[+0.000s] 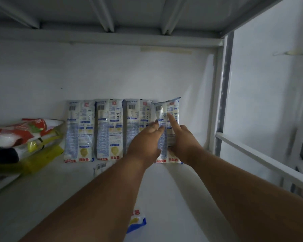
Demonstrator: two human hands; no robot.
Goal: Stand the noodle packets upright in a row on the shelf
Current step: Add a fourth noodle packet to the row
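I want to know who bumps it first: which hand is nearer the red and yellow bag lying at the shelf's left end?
Left. The left hand rests on the third and fourth white noodle packets, well right of the red and yellow bag; the right hand is farther right, on the fourth packet.

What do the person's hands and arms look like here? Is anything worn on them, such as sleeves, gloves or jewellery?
Both arms are bare from the bottom edge of the picture to the fingers: no sleeves show. The left hand and the right hand wear no gloves, and no watch, bracelet or ring is visible. The light is dim, so a very thin ring could be missed. No markings show on the forearms.
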